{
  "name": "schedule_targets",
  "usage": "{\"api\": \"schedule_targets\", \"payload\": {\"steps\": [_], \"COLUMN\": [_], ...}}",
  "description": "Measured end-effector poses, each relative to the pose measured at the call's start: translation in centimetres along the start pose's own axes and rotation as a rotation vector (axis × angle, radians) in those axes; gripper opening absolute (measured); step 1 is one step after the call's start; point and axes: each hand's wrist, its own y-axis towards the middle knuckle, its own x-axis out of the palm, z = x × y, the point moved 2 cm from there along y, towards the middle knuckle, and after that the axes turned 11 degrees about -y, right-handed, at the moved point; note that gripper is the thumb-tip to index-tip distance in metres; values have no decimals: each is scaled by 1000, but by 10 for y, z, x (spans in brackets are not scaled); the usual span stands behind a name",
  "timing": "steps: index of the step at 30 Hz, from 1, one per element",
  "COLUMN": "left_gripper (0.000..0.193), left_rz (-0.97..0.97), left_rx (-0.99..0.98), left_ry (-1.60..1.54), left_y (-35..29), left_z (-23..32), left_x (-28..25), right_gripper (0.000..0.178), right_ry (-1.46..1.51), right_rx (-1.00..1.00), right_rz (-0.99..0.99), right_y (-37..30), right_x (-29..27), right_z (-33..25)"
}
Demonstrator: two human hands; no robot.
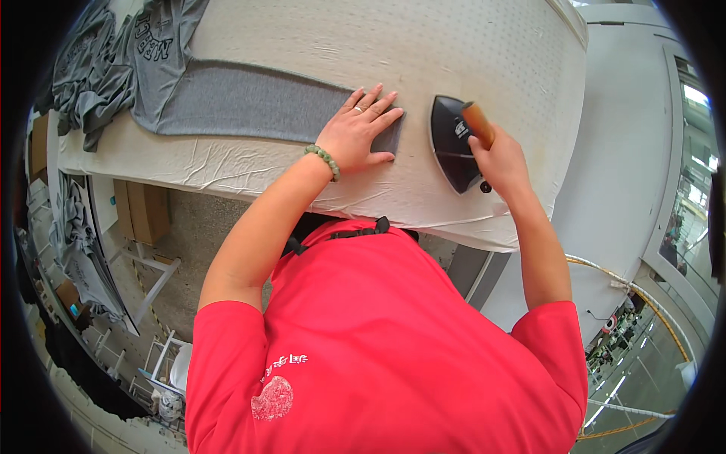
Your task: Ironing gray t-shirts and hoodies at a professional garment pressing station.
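A grey knit garment (pixel 242 100) lies on a cream padded ironing table (pixel 423 45), one long sleeve or leg stretched flat to the right. On the end of that piece my left hand (pixel 360 130) rests palm down with its fingers spread. A green bead bracelet (pixel 324 161) circles the wrist. To the right of the fabric's end, my right hand (pixel 499 160) is wrapped round the wooden handle (pixel 476 125) of a black iron (pixel 452 144). The iron sits apart from the garment, its pointed tip away from me as far as the view shows.
More grey garments with dark lettering (pixel 91 68) are bunched at the table's far left. Below on the left are a cardboard box (pixel 144 212) and a rack with hanging grey cloth (pixel 79 250). White and yellow hoses (pixel 658 303) run at the right, near a window (pixel 688 166).
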Motion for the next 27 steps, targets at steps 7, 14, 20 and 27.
{"api": "schedule_targets", "payload": {"steps": [7,14,20,27], "left_gripper": [97,105,81,50], "left_rz": [35,-16,280,494], "left_rx": [-5,-2,69,-84], "left_ry": [-68,-55,-194,302], "left_y": [2,4,-28,-91], "left_z": [-5,-9,-27,-115], "left_x": [-1,-4,-29,-105], "right_gripper": [57,45,36,39], "right_ry": [-416,-422,-320,-272], "right_rx": [-542,-641,-505,-512], "right_rz": [81,89,208,169], "right_y": [-11,0,27,55], "right_x": [6,14,15,14], "right_z": [-40,-68,-82,-146]}}
